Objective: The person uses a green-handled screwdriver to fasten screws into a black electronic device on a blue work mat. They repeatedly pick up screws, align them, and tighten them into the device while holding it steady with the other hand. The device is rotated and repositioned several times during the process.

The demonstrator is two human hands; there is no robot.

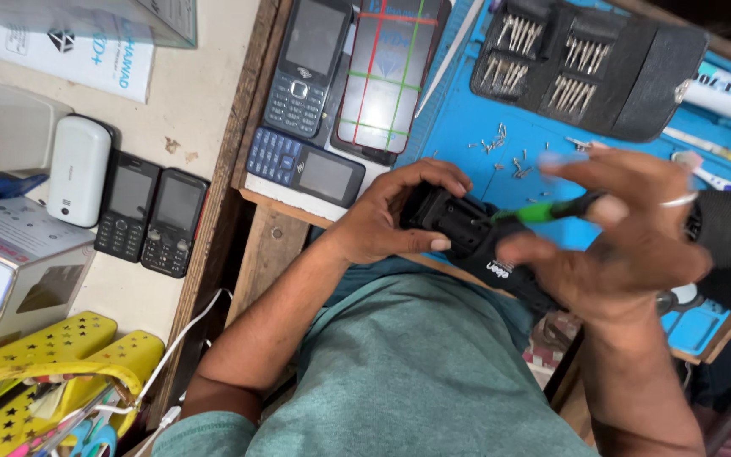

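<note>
A: The left hand [382, 222] is clamped around a black device [467, 237], holding it just over the bench edge, above the person's lap.

B: And the right hand [628, 233]?

A: It pinches a green-handled screwdriver [543, 210] with its tip at the device, the other fingers splayed. It is blurred, so how firm the pinch is cannot be told.

B: What might go wrong?

A: The device hangs off the blue mat [467, 127]. If the driver slips, a freed screw would likely fall into the lap or to the floor, not onto the mat.

B: Those loose screws [501, 148] on the mat?

A: Near the hands. A sweep of the wrist could scatter them toward the phones [306, 165].

B: And the bit case [585, 63]?

A: Open, well behind. Little risk there.
</note>
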